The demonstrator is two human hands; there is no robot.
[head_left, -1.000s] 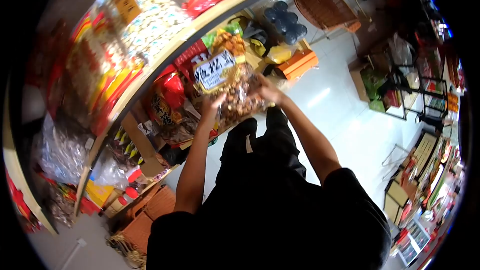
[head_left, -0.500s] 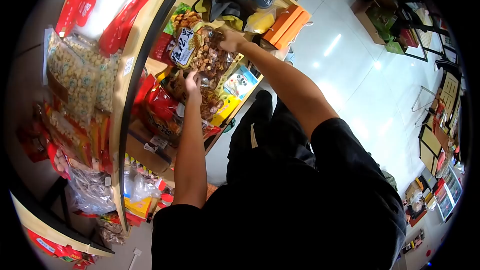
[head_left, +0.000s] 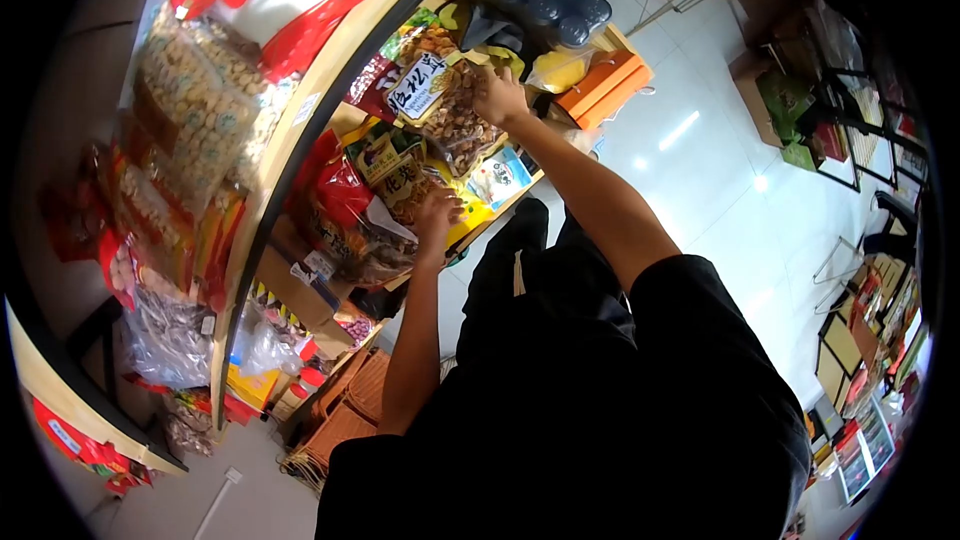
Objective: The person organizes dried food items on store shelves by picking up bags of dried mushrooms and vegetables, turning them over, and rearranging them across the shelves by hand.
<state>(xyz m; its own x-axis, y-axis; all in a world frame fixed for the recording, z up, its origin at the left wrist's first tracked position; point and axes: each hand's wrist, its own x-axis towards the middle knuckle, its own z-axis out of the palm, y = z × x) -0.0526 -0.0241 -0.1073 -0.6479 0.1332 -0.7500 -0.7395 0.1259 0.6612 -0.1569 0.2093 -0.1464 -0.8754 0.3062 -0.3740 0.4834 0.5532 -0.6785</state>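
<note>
The right hand's fingers [head_left: 493, 88] are bent and narrow over the right side of the bag [head_left: 464, 124]; whether they pinch it cannot be told. The left hand [head_left: 438, 215] has its fingers loosely bent and a little apart, with nothing seen in them. It is below the bag in view, beside the green packet [head_left: 390, 163] and over part of the yellow packet [head_left: 472, 224]; contact with either cannot be made out.

The bag lies on the lower shelf among other packets, its printed face up. The visible part has its long axis slanting from upper left to lower right. The white label [head_left: 418, 88] is at the upper-left end, its writing climbing toward the upper right, and brown pieces show through the clear part toward the lower right.

The blue-and-white packet [head_left: 500, 177] is just beside the bag's lower-right end. The red bag [head_left: 342, 183] is left of the green packet. Beyond the right hand are the yellow bag [head_left: 560, 70], the orange box [head_left: 602, 90] and the dark round lids [head_left: 545, 5]. The upper shelf [head_left: 285, 140] curves past on the left, bearing clear bags. Pale floor [head_left: 690, 180] is to the right.
</note>
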